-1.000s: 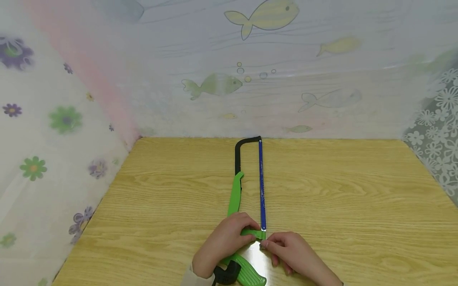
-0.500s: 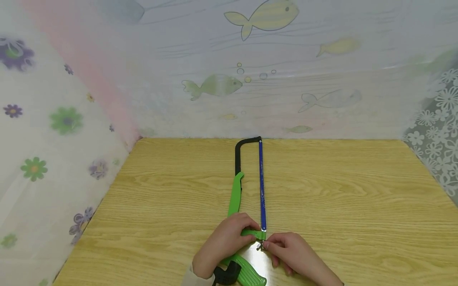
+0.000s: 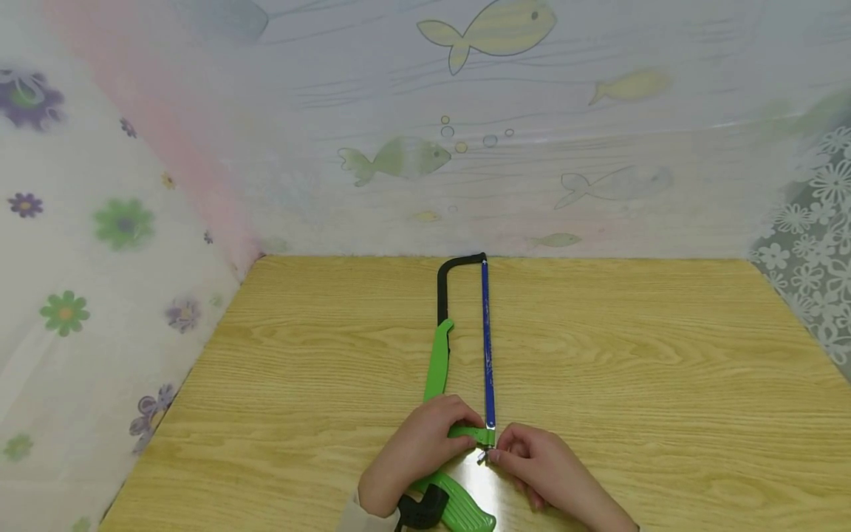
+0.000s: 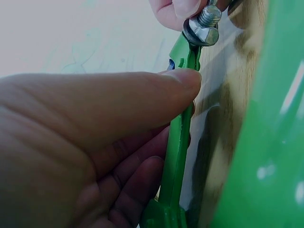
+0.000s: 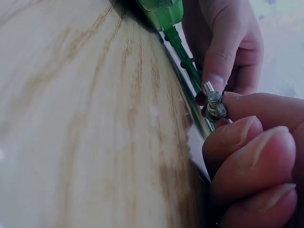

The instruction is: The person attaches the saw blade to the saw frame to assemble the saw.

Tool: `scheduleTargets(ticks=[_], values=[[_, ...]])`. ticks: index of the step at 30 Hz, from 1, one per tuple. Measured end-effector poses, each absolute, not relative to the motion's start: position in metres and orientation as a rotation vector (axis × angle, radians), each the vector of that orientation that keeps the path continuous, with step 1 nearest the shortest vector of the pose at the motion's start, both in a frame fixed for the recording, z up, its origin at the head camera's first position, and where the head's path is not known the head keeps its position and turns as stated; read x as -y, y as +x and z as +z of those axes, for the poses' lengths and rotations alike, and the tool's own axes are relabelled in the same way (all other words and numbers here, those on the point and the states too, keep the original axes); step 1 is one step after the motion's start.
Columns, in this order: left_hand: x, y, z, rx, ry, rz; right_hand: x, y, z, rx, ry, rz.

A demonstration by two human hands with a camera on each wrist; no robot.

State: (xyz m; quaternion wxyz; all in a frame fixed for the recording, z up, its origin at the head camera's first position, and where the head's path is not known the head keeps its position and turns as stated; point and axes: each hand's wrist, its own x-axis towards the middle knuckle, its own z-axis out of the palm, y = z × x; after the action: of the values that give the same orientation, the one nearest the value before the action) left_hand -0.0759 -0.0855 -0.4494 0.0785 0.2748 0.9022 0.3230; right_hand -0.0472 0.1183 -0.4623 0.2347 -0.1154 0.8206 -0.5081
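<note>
A hacksaw [image 3: 436, 362] with a green handle, a black front frame and a blue blade [image 3: 487, 347] lies on the wooden table, pointing away from me. My left hand [image 3: 425, 440] pinches the green lower arm [image 4: 178, 147] of its frame between thumb and fingers. Just below the blade's near end, a metal wing nut [image 5: 218, 110] sits on a threaded bolt [image 4: 209, 16]. My right hand [image 3: 540, 462] has thumb and index finger at this wing nut, the other fingers curled beneath. The left forearm partly covers the saw's handle [image 3: 465, 506].
The wooden table [image 3: 631, 355] stretches out on both sides of the saw. Behind it hangs a pale sheet [image 3: 372, 89] printed with fish, and a flowered sheet [image 3: 80, 266] borders the left. The saw's far end is close to the table's back edge.
The wing nut has turned, its wings now showing at a different angle. My right index finger has shifted slightly upward, while the left hand and the hacksaw stay in place.
</note>
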Motion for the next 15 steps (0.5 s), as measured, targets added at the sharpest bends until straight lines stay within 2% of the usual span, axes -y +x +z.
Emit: scheduleTargets(ticks=[15], values=[[0.0864,-0.0754,-0.4490,-2.699,0.821,0.970,-0.1192,-0.0477,-0.4627,-2.239,-0.345,-1.361]])
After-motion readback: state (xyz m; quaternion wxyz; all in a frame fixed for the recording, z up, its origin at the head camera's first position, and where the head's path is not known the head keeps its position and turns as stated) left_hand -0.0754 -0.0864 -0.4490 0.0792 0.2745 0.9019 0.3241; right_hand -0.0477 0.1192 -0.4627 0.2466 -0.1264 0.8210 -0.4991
